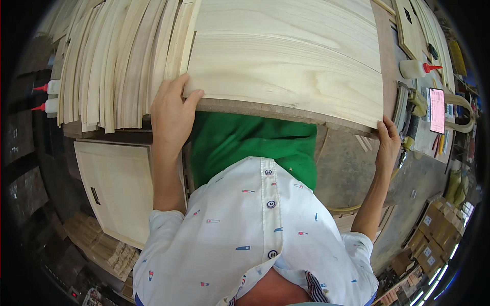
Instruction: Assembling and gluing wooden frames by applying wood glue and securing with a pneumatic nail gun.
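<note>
A wide, pale wooden board (286,69) lies flat on the workbench, its long near edge toward me. My left hand (172,109) is at its near left corner, thumb on the front edge and fingers along the short side. At the near right corner, my right hand (389,140) holds the edge between thumb and fingers. Directly behind lies a second pale board (291,20), with a thin seam line between the two. Several narrow wooden strips (122,61) are lined up on the bench to the left of my left hand.
Glue bottles with red tips (414,69) stand at the right and far left (52,105). A phone (437,109) with a lit pink screen lies among tools at the right. A pale cabinet panel (115,188) leans below the strips. Cardboard boxes (439,224) are stacked lower right.
</note>
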Demonstrator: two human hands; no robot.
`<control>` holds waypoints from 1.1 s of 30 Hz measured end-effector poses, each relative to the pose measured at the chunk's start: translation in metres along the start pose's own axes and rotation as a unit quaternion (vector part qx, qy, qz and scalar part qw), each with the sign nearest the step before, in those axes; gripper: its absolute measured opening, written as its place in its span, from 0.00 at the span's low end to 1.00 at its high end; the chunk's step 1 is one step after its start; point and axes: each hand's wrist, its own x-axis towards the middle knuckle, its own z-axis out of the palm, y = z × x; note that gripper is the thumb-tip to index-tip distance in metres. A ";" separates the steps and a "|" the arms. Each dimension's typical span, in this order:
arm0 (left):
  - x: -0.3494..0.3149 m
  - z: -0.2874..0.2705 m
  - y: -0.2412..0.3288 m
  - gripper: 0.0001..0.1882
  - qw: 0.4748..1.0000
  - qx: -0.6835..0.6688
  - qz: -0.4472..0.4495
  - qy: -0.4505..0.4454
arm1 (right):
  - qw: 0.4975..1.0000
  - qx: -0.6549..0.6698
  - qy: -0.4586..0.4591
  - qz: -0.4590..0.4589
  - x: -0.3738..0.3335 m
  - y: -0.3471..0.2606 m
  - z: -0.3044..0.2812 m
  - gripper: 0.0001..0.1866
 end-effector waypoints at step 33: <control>-0.012 0.043 0.018 0.23 0.935 -0.095 0.340 -0.035 | 0.934 -0.300 0.188 -0.049 0.210 -0.040 -0.046 0.40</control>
